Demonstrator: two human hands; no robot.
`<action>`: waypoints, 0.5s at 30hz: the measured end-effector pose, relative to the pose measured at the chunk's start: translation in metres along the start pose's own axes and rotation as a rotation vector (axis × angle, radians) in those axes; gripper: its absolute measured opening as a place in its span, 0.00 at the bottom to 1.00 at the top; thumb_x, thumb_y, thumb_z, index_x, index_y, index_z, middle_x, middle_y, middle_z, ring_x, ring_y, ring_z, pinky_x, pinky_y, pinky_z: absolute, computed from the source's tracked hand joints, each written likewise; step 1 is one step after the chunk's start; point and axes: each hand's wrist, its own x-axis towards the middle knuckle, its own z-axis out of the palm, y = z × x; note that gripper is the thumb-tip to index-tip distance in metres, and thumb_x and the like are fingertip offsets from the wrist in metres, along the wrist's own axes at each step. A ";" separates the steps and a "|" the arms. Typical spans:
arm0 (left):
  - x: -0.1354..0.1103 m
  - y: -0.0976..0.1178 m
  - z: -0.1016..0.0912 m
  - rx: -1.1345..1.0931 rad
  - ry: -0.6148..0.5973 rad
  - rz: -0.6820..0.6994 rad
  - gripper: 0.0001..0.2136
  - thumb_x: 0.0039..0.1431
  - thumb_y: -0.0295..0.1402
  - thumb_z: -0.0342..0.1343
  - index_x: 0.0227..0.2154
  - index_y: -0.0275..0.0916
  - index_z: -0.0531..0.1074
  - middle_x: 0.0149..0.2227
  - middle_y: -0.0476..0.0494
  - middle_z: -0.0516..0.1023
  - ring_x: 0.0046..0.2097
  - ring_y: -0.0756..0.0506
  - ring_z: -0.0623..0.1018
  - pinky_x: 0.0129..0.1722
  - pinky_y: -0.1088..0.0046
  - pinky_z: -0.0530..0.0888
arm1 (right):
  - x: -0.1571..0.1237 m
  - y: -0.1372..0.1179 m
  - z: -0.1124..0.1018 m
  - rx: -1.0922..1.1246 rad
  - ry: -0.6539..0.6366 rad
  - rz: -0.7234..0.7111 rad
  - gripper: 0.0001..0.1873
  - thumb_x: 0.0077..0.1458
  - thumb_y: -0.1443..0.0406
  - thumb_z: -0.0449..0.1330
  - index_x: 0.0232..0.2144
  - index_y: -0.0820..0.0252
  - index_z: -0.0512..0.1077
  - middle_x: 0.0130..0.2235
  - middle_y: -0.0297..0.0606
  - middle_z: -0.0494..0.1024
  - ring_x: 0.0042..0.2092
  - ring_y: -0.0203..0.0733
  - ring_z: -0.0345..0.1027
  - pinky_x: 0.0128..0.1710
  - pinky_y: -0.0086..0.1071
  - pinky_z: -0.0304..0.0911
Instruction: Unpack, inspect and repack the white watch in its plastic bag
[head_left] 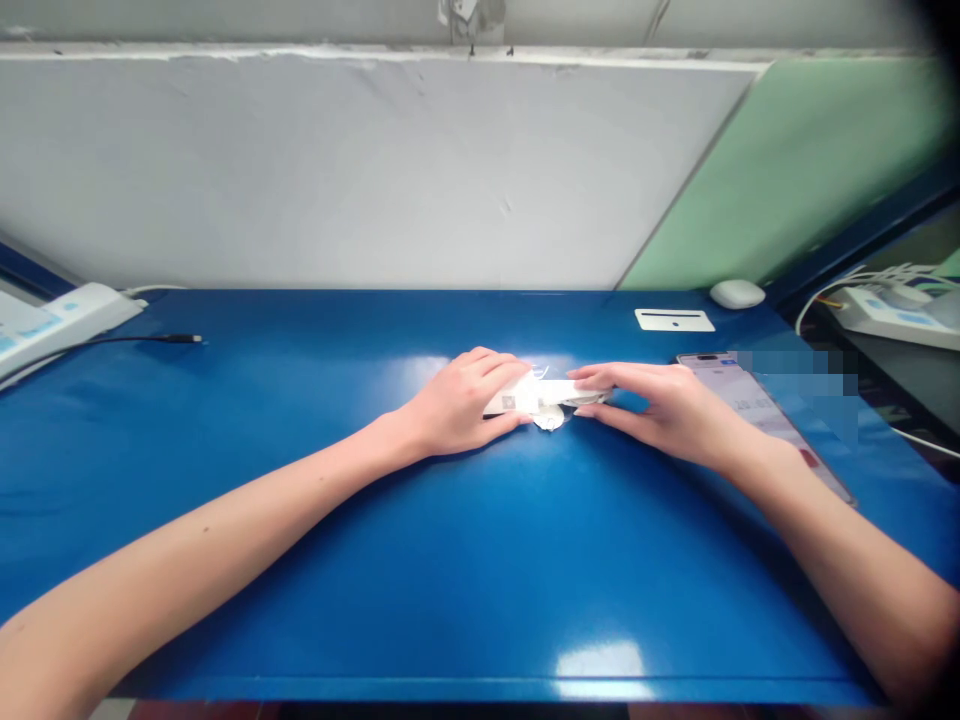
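Note:
My left hand [472, 402] is closed around a small white piece with a grey printed square [511, 402], near the middle of the blue table. Fingers of my right hand [667, 405] pinch the right end of a white strip [559, 391], which reaches across to the white piece. Between the hands, a rounded white item [550, 419] lies low against the tabletop. Glare and my fingers hide how these white parts join, and their exact kind is unclear.
A phone [739, 400] lies beside my right forearm. Behind it are a white card with a dark slot [675, 320] and a white rounded case [737, 293]. Power strips [71, 320] with cables sit at both sides, and a black cable [161, 339] extends onto the blue table [480, 560].

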 end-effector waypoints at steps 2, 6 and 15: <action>0.000 -0.001 0.000 -0.002 -0.008 -0.002 0.20 0.62 0.39 0.58 0.54 0.35 0.68 0.53 0.34 0.76 0.54 0.38 0.74 0.55 0.55 0.71 | 0.001 -0.004 0.009 0.009 0.006 -0.007 0.12 0.61 0.61 0.60 0.47 0.54 0.74 0.50 0.39 0.81 0.49 0.47 0.77 0.48 0.40 0.73; 0.000 -0.001 0.000 0.006 -0.037 -0.016 0.21 0.62 0.38 0.58 0.55 0.36 0.68 0.54 0.34 0.75 0.55 0.37 0.73 0.56 0.54 0.70 | 0.005 -0.015 0.024 -0.065 0.051 -0.047 0.13 0.63 0.66 0.57 0.50 0.56 0.72 0.50 0.43 0.80 0.52 0.49 0.75 0.51 0.43 0.72; 0.000 0.000 -0.001 0.018 -0.042 -0.016 0.22 0.62 0.40 0.58 0.55 0.33 0.68 0.54 0.33 0.75 0.55 0.37 0.73 0.55 0.55 0.70 | 0.007 -0.010 0.006 -0.172 0.088 -0.096 0.08 0.62 0.64 0.59 0.40 0.57 0.77 0.43 0.43 0.81 0.46 0.48 0.74 0.46 0.43 0.72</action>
